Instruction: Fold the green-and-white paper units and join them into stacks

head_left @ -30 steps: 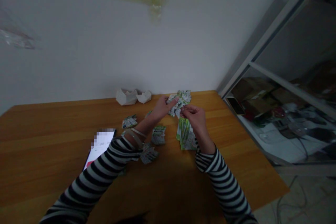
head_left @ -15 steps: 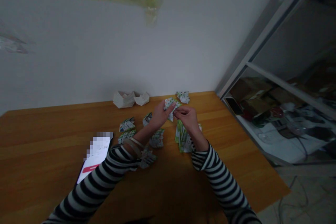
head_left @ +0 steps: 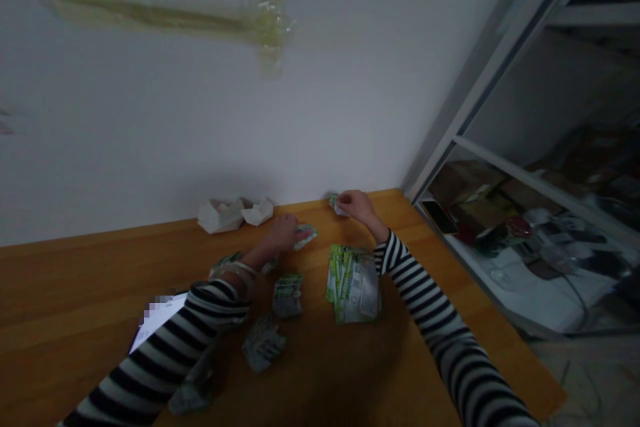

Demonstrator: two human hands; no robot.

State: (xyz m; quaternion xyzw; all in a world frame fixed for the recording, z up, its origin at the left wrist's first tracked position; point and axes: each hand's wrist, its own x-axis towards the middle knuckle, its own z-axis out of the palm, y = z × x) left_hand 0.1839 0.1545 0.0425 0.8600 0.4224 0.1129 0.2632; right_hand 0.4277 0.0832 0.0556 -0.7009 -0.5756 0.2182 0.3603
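Note:
My left hand (head_left: 283,233) is closed on a small folded piece of green-and-white printed paper (head_left: 307,236), held just above the table. Farther back and to the right, my right hand (head_left: 356,205) pinches another folded paper piece (head_left: 337,205) near the wall. Below it lies a fanned stack of flat printed sheets (head_left: 357,287). More folded pieces rest around my left forearm, among them one upright green-topped piece (head_left: 288,296) and a greyer one (head_left: 263,344). My left sleeve and wrist partly cover others.
Two white folded paper shapes (head_left: 221,215) stand against the wall at the table's back edge. A lit phone (head_left: 156,321) lies partly under my left sleeve. At right, beyond the wooden table (head_left: 450,327), a framed shelf (head_left: 530,173) holds a dark phone and clutter.
My hands have moved apart. The left went left with the folded paper piece; the right left that piece and took hold of the one by the wall. The view shifted slightly.

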